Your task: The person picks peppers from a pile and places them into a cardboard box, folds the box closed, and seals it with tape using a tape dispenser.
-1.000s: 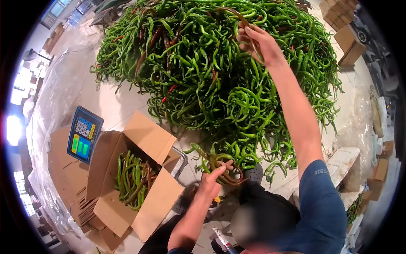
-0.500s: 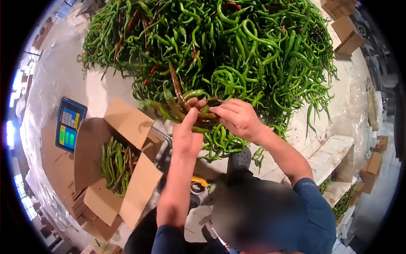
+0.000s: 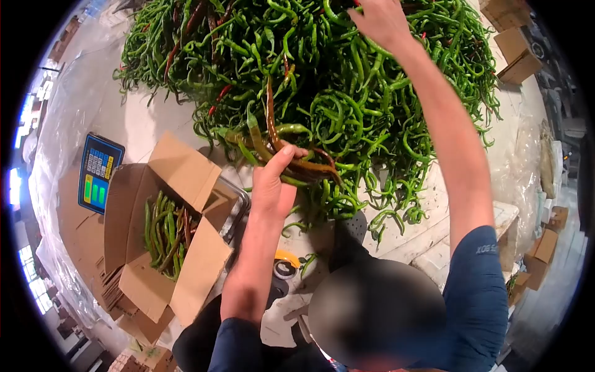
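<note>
My left hand [image 3: 277,177] is closed round a bunch of chili peppers [image 3: 261,144], brownish red and green, held at the near edge of the pile. Their ends stick out on both sides of my fingers. My right hand [image 3: 383,23] is stretched to the far part of the big heap of long green chili peppers [image 3: 365,105], at the top edge of the view. A bit of red shows beside its fingertips. The fingers are partly cut off, so their grip is unclear.
An open cardboard box [image 3: 197,279] with chili peppers inside stands at the left, beside a scale display [image 3: 100,172]. A yellow tape roll [image 3: 286,263] lies near my left forearm. At the right are a white bench-like block [image 3: 465,242] and a carton [image 3: 517,56].
My right hand has left the bunch in my left hand and moved up and right over the heap. The left hand still holds the chili peppers in nearly the same place.
</note>
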Demonstrator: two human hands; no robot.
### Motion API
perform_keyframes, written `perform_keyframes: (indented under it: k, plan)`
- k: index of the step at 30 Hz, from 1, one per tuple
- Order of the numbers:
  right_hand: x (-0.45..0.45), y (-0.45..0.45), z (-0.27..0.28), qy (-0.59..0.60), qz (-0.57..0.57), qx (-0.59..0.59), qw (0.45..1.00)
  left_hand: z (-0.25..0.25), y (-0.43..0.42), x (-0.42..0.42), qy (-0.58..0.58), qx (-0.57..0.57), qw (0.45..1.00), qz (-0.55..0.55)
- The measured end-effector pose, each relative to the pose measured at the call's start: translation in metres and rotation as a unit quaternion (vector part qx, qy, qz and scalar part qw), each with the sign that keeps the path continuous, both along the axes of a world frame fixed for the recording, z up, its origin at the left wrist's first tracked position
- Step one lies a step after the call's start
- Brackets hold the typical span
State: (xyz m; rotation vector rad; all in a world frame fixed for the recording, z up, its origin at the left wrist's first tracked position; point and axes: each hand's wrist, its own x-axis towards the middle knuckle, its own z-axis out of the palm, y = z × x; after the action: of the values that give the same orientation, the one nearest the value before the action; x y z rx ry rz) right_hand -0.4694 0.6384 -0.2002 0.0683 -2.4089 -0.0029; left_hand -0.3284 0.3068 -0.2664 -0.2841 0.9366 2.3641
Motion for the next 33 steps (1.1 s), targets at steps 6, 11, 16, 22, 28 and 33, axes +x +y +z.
perform_keyframes:
  k: [6, 11, 16, 22, 28, 33]
  plan:
    - [-0.051, 0.001, 0.0, -0.201, -0.148, 0.109, 0.962, -0.005, -0.003, -0.006, -0.028, 0.031, 0.999, 0.025]
    - [-0.034, 0.02, -0.009, -0.184, -0.122, 0.043, 0.974, -0.024, -0.022, 0.004, -0.053, 0.057, 0.997, 0.022]
    - [-0.02, 0.05, -0.022, -0.108, 0.022, 0.016, 0.994, -0.039, -0.033, 0.021, -0.108, 0.039, 0.993, 0.004]
    - [-0.037, 0.023, -0.011, -0.188, -0.068, 0.037, 0.979, -0.037, -0.025, 0.034, -0.123, 0.064, 0.99, -0.03]
    - [-0.048, 0.005, -0.012, -0.132, -0.096, -0.013, 0.987, -0.036, -0.024, 0.035, -0.133, 0.033, 0.99, -0.042]
    - [-0.011, 0.036, -0.007, -0.066, -0.095, -0.204, 0.972, -0.044, -0.032, 0.036, -0.156, 0.017, 0.987, -0.033]
